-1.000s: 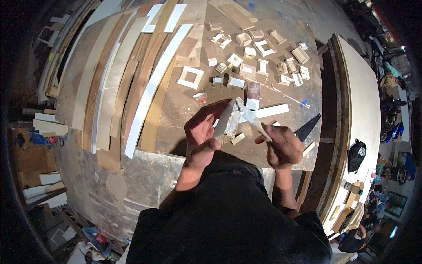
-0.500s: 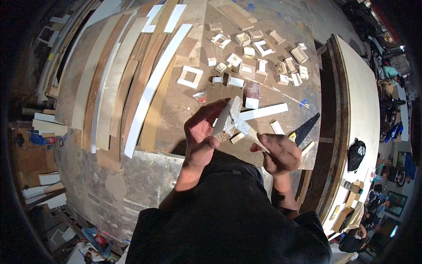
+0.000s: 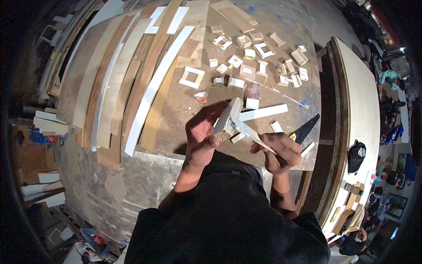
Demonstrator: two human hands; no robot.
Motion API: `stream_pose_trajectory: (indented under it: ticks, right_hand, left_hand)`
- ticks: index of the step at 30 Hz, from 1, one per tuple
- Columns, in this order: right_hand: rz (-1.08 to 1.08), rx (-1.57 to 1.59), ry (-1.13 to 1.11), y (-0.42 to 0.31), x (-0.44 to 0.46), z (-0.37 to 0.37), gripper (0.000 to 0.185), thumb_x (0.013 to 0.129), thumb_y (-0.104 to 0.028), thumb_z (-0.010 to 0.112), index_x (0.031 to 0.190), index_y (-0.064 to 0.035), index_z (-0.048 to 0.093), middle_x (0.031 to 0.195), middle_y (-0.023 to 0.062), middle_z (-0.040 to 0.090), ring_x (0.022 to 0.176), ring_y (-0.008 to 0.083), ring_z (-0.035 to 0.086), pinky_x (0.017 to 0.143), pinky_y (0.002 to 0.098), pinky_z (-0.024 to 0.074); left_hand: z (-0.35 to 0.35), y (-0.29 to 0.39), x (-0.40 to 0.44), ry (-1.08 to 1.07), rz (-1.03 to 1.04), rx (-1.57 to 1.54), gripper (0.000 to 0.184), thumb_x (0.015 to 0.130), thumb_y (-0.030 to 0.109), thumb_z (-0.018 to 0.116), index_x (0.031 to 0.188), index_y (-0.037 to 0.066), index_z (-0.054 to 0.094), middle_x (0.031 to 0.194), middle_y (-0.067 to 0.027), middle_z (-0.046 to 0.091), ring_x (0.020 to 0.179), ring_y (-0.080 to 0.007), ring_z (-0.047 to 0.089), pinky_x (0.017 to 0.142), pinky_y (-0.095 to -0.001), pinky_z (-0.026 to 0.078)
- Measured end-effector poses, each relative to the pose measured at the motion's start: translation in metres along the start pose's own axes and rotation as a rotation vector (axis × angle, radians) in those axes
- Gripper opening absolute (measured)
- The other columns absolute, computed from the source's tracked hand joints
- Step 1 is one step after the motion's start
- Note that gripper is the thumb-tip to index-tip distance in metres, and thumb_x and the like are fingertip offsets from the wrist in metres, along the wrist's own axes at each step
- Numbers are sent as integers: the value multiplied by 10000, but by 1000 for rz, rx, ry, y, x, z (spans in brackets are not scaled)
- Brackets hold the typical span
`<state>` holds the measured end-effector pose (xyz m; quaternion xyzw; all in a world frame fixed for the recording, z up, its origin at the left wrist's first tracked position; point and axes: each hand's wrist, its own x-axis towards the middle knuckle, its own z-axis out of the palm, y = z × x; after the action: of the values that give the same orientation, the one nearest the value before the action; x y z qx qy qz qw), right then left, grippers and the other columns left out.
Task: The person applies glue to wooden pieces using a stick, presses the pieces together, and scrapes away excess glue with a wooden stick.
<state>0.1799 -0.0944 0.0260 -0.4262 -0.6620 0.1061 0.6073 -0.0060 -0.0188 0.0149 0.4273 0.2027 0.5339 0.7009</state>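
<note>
Tub, a little red-and-white one, sits on the worktop just beyond the left hand; something whitish is in or on it, too small to say what. Out past both hands there's a bunch of small wooden boxes, and a square frame beyond the left hand shows worktop through its open middle.

Wood block is up in the left hand, held tilted between thumb and fingers. Broad side's greyish white, the narrow edge is caked in lumpy pale gunk, and the bottom end looks rough and brownish. Right hand has a flat stick pinched in its fingers, wood-coloured where it's held, smeared whitish toward the tip. Tip looks to be right on the gunky edge. Hands themselves are apart, with the stick and block between them. Saw lies just past the right hand, dark blade, bit of yellow.
</note>
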Motion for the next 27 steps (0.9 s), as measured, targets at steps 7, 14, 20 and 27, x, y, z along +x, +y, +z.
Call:
stream_pose_trajectory:
  ticks: [7,14,20,27]
  right_hand:
    - [108,129,162,-1,-1,-9,80,843,-2,707,882,67,709,754,179,678,574,231,692,502,310,551]
    - [274,462,75,13,-3,-4,158,898,-34,680,984,99,668,787,212,674,574,262,686,502,337,575]
    - [412,739,55,7,-15,-3,239,913,-107,692,993,118,665,790,235,663,558,277,676,472,355,564]
    - [472,874,120,12,-22,-9,245,935,-130,675,1056,82,662,806,226,664,521,281,657,453,358,555]
  left_hand:
    - [-4,2,-5,-16,13,27,1027,699,579,808,1383,-94,440,1391,-214,524,1296,-315,511,1114,-444,369]
    - [-4,0,-10,-61,40,72,975,701,558,808,1351,-93,484,1353,-224,557,1274,-327,530,1116,-445,360]
    - [-5,4,-10,-66,38,-36,865,687,381,884,1313,-98,527,1353,-207,554,1267,-293,529,1092,-410,388]
    - [1,7,-6,-78,70,-3,859,702,391,875,1312,-102,524,1346,-208,559,1266,-289,528,1093,-414,382]
